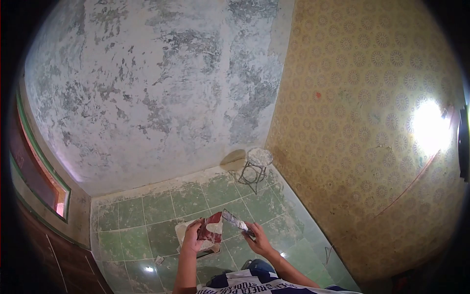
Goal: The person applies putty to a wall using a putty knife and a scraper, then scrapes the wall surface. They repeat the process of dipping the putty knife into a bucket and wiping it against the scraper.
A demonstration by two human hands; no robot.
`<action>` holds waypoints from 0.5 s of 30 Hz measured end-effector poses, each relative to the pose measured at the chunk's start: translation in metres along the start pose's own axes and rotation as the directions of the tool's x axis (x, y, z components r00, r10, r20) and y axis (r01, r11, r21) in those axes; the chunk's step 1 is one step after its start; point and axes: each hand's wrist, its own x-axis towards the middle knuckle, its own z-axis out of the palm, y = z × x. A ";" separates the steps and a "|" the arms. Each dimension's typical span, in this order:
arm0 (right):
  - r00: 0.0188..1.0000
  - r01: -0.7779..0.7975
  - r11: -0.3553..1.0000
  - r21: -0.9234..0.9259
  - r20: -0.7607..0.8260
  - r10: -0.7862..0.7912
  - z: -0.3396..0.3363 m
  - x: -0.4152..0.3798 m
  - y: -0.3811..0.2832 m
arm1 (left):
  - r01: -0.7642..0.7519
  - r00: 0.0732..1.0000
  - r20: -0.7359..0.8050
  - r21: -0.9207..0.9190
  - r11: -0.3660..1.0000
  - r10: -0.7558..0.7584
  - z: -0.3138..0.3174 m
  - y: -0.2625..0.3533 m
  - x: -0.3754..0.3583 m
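My left hand [191, 237] holds a flat dark red piece [210, 229] with a pale smear on its face. My right hand [258, 239] grips a narrow grey-white tool [235, 220], whose far end points up and left, close to the red piece's right edge. Beneath my left hand, a pale container [181, 231] stands on the floor, partly hidden by the hand and the red piece.
A round stool [260, 157] with metal legs stands in the corner. Patchy grey-white wall [161, 88] rises ahead, patterned yellow wall [352, 122] at right, with a bright lamp [432, 127]. Green tiles [161, 203] cover the floor; a small scrap [159, 260] lies there.
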 end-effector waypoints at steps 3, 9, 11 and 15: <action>0.998 0.070 0.996 -0.059 0.014 -0.069 0.002 0.010 0.012 | -0.033 0.999 -0.010 0.040 0.999 0.033 -0.004 -0.012 0.015; 1.000 0.025 0.996 -0.087 0.004 -0.025 -0.018 0.002 0.058 | 0.002 0.999 -0.037 0.002 1.000 -0.002 0.025 -0.010 0.034; 1.000 0.005 0.998 -0.067 -0.015 -0.006 -0.036 0.002 0.078 | 0.011 1.000 -0.022 0.037 0.999 -0.010 0.042 -0.009 0.043; 0.995 -0.090 0.996 -0.009 -0.048 0.090 -0.087 0.015 0.100 | 0.014 1.000 -0.011 0.120 0.993 -0.013 0.100 -0.030 0.077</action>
